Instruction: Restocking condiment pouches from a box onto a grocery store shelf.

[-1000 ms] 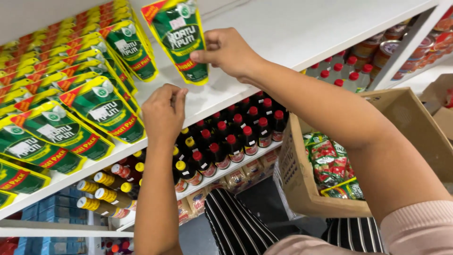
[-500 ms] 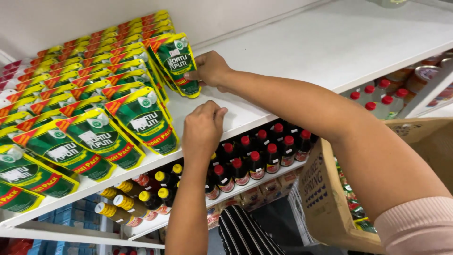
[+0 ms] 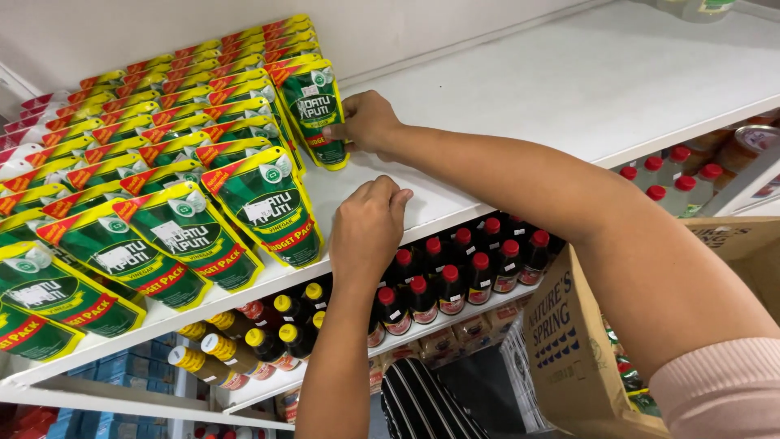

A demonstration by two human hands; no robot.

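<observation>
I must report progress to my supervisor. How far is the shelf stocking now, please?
Done: rows of green-and-yellow pouches already fill the left part of the white shelf. In hand: the right hand holds one upright pouch at the end of the back rows, while the left hand rests at the shelf edge. Left: the shelf's right part is bare, and the cardboard box seems to hold more packs.
</observation>
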